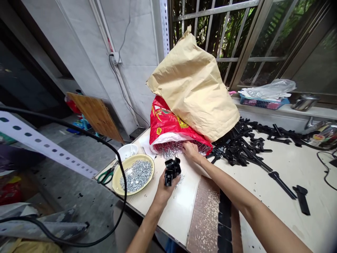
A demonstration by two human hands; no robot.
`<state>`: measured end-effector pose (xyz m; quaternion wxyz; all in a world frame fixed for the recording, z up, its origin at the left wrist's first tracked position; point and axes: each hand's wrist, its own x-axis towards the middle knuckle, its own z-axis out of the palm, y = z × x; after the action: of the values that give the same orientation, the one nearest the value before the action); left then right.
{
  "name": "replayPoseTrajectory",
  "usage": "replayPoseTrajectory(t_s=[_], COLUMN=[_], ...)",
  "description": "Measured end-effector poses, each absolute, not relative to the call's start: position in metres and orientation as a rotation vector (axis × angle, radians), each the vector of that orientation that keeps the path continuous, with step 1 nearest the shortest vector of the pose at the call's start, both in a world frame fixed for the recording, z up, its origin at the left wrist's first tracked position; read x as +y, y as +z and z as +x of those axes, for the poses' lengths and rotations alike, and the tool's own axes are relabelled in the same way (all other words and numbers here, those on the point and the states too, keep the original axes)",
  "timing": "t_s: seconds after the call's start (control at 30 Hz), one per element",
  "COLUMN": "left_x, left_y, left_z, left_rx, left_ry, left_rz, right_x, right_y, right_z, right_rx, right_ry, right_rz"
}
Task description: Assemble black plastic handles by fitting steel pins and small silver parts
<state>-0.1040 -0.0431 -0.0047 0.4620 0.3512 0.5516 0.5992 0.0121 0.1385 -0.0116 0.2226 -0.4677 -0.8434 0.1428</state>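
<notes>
Head view shows left hand [163, 186] wrapped round black parts [172, 168] below centre, right hand [191, 151] among metal pins [168, 148] in the red sack [171, 121] mid-frame, can't tell if gripping any, so probably mid-job with loads of pins left

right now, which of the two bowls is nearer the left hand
The pale yellow bowl, spread with small silvery pieces; the white bowl sits behind it, farther from the left hand.

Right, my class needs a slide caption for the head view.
Left hand holding black parts, right hand in the mouth of a red bag of metal pins.
</notes>
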Motion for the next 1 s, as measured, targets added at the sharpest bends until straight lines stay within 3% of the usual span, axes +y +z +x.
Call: replayPoseTrajectory(t_s=[0.13, 0.33, 0.5, 0.8, 1.0], left_x=[-0.041, -0.033, -0.033, -0.038, -0.049], left_y=[-0.007, 0.002, 0.005, 0.01, 0.014], left_z=[-0.11, -0.103, -0.097, -0.099, -0.111], left_rx=[1.181, 1.106, 1.165, 1.231, 1.341], left_ry=[1.454, 1.379, 1.311, 1.38, 1.446], left_rz=[0.694, 0.706, 0.745, 0.736, 0.853], right_x=[0.111, 0.071, 0.057, 0.058, 0.112], right_y=[0.01, 0.062, 0.065, 0.05, 0.007], right_z=[0.034, 0.05, 0.046, 0.052, 0.055], right_rx=[-2.216, -1.605, -1.537, -1.823, -2.205], right_ry=[0.479, 0.98, 1.177, 0.878, 0.443], right_rz=[-1.135, -0.759, -0.615, -0.695, -1.316])
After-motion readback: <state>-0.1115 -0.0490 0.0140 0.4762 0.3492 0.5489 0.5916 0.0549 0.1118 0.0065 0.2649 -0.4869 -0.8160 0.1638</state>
